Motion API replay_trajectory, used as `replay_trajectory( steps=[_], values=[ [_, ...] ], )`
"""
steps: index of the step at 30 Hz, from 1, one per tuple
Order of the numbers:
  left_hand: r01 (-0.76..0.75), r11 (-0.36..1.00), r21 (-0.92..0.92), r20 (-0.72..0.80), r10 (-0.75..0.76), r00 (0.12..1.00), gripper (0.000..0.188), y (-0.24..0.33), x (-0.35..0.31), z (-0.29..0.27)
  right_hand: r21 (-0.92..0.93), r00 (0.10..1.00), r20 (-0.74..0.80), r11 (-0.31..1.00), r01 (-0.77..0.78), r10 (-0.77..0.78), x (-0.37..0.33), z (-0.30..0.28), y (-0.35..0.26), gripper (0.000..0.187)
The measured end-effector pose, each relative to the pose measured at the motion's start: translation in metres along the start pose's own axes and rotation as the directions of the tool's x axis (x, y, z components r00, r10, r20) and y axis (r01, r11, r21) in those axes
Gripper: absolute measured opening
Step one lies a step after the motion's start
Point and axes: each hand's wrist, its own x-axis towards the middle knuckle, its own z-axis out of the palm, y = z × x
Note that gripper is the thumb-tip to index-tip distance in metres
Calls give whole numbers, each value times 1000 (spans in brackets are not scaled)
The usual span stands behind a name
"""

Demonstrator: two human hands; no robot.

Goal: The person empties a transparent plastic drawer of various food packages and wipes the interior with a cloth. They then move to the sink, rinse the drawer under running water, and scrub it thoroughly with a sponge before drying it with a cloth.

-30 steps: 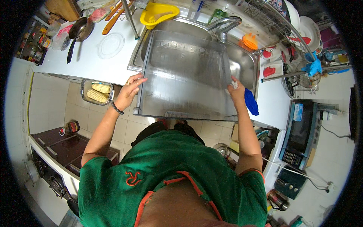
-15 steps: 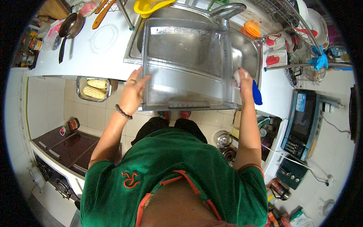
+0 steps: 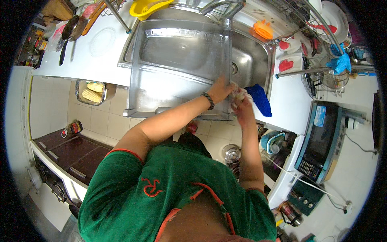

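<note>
A large clear plastic drawer (image 3: 136, 60) rests tilted across the sink and the counter's front edge. My left hand (image 3: 219, 90), wearing a dark beaded bracelet, reaches across it to the right wall. Its fingers are blurred and partly covered there. Just outside that wall, my right hand (image 3: 243, 109) is closed on a small whitish scrubber whose exact kind is unclear. The two hands nearly meet at this spot. Beside my right hand, a dark blue cloth (image 3: 260, 100) lies on the counter's edge.
Behind the drawer is the steel sink (image 3: 252, 60) with its faucet (image 3: 231, 10). A yellow colander (image 3: 147, 8) and an orange silicone mitt (image 3: 263, 29) lie at the back. Left stands a frying pan (image 3: 73, 29); below, a container (image 3: 80, 90) holds corn. A microwave (image 3: 320, 137) stands right.
My left hand has left the drawer's left wall and crossed to its right wall. My right hand has come lower and inward with the whitish scrubber. More of the blue cloth shows.
</note>
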Motion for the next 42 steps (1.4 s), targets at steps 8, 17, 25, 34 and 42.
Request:
replay_trajectory(
  steps=[8, 17, 25, 34, 42],
  values=[
    [-105, 994, -9, -62, 104, 993, 68, -14, -28, 16, -311, 934, 141, 881, 356, -328, 98, 0, -4, 41],
    [-120, 979, 167, -136, 144, 980, 69, -5, -25, 14, -113, 954, 210, 964, 243, -216, 117, 16, -22, 31],
    [-102, 951, 290, -238, 175, 955, 64, -2, -28, 26, -425, 940, 182, 839, 340, -289, 93, -6, -12, 27],
    [-94, 980, 176, -197, 129, 972, 67, -8, -19, 15, -440, 969, 105, 863, 248, -225, 87, 26, -27, 18],
    [-96, 984, 148, -232, 129, 964, 63, -5, -10, 25, -374, 992, 121, 925, 65, -21, 29, -15, -30, 22]
  ],
)
